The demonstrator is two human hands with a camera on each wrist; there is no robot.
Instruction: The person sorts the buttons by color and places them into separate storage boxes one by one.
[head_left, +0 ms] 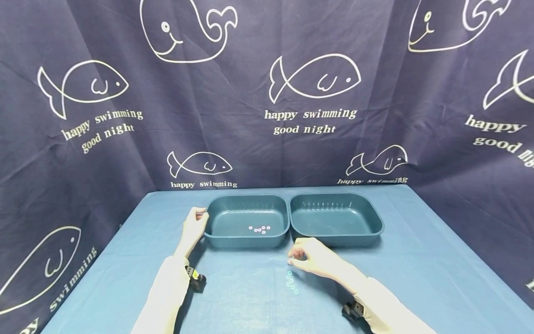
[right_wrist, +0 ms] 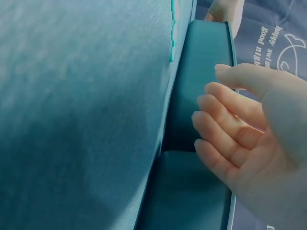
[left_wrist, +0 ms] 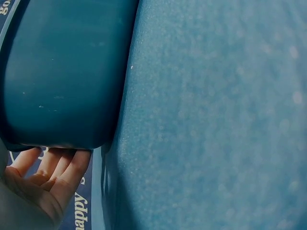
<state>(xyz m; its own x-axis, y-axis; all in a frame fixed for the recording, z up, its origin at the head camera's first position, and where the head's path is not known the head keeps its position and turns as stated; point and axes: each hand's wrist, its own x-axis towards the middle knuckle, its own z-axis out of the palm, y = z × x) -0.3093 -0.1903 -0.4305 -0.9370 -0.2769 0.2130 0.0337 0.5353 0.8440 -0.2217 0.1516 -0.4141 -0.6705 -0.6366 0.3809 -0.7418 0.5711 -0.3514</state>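
My left hand [head_left: 195,227] grips the left end of the left teal bin [head_left: 246,241]. In the left wrist view its fingertips [left_wrist: 81,157] touch the bin's end wall, and the thumb is mostly out of frame. Several small round pinkish pieces [head_left: 259,230] lie on that bin's floor. My right hand [head_left: 319,260] hovers above the table in front of the right teal bin [head_left: 342,240], fingers loosely bent, nothing visible between them. Just below its fingertips, several small round turquoise pieces [head_left: 290,283] lie in a loose line on the cloth; their exact kind is too small to tell.
Both bins stand side by side, almost touching, near the back of the blue table cloth [head_left: 246,287]. A dark blue curtain [head_left: 250,153] printed with fish and lettering hangs behind and along both sides. Each wrist carries a small black camera [head_left: 352,311].
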